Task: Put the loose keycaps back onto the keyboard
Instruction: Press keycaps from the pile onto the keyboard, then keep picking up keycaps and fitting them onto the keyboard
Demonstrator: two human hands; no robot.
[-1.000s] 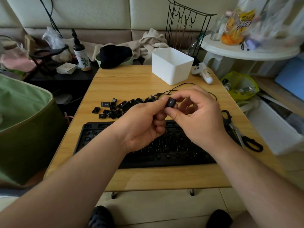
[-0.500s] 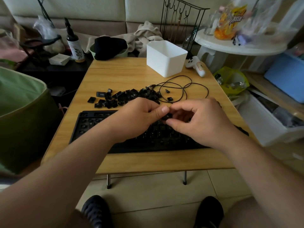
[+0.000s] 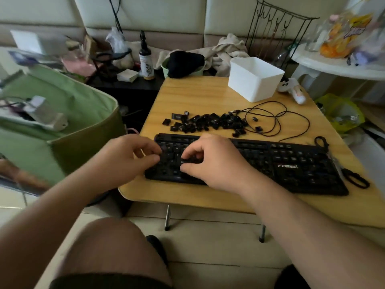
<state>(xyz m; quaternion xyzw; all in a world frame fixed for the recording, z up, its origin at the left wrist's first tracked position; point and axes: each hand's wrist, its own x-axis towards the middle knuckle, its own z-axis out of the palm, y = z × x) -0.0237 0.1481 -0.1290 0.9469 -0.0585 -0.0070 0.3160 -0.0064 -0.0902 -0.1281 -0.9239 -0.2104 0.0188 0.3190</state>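
Hovering over the left end of the keyboard (image 3: 260, 163), both hands have their fingers curled down onto the key area: the right hand (image 3: 210, 161) looks like it's pinching or pressing a small black cap into the lower left rows, though the cap itself is mostly hidden under the fingertips, so I can't say for sure it's holding one. The left hand (image 3: 129, 157) is curled at the board's left edge, and I can't tell if it grips anything or just steadies the frame. Just behind the keyboard on the wooden table (image 3: 187, 94) sits the pile of loose keycaps (image 3: 206, 123), small glossy black squares, some flipped over, a few strays lying among a thin black cable (image 3: 277, 122). My guess is they're light, hard plastic and a bit slippery, so best pinched by two opposite sides and pushed straight down. Farther back stands a white bin (image 3: 255, 79).
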